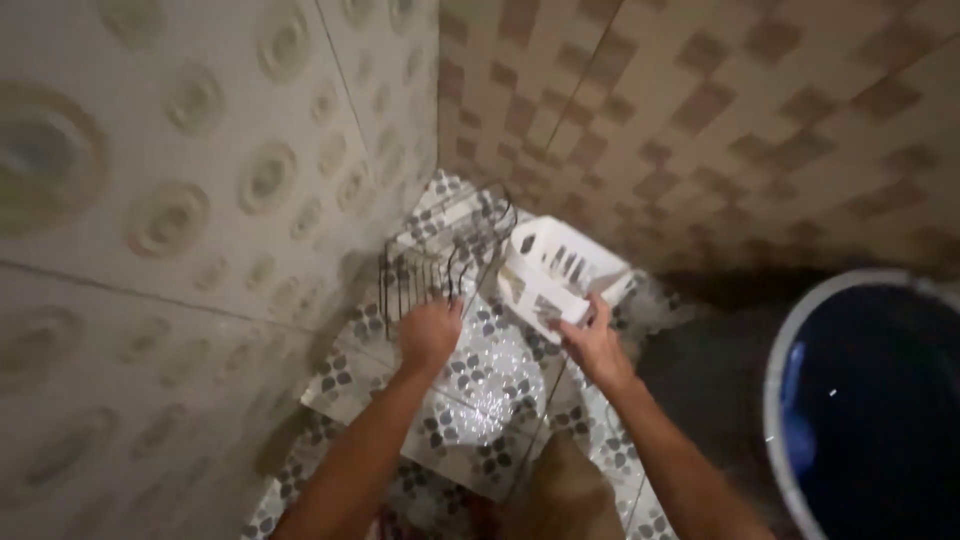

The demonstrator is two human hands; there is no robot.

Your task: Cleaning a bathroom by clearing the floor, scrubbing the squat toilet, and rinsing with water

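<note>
1. Head view showed the fingers [448, 312] of the left hand [428, 335] curled narrow over the near rim of a dark wire rack [440, 255], just left of frame centre. The grip appeared closed on the wire, though the fingertips themselves were hidden behind the hand.
2. Fingers [598, 308] of the right hand [597, 345] were clasped on the lower edge of a white slotted plastic basket [550, 270], just right of centre. The basket was tilted and looked lifted off the floor.
3. Rack and basket stood side by side, touching or nearly so; which one could not be told. Both sat in the corner where the two walls met.
4. Judgement: the step in hand appeared to be a two-handed hold, one item per hand. Moving either would call for a firm grip, since the wet patterned floor tile [480, 400] glistened beneath.
5. Outward: a ring-patterned wall [180, 200] filled the left of frame, a chequered wall [720, 110] the upper right.
6. A large white-rimmed bucket [790, 345] with a dark interior was cut off at the right edge.
7. Lighting was dim and the frame soft. Contents of rack and basket could not be made out, and a brownish shape at bottom centre was unidentifiable.
</note>
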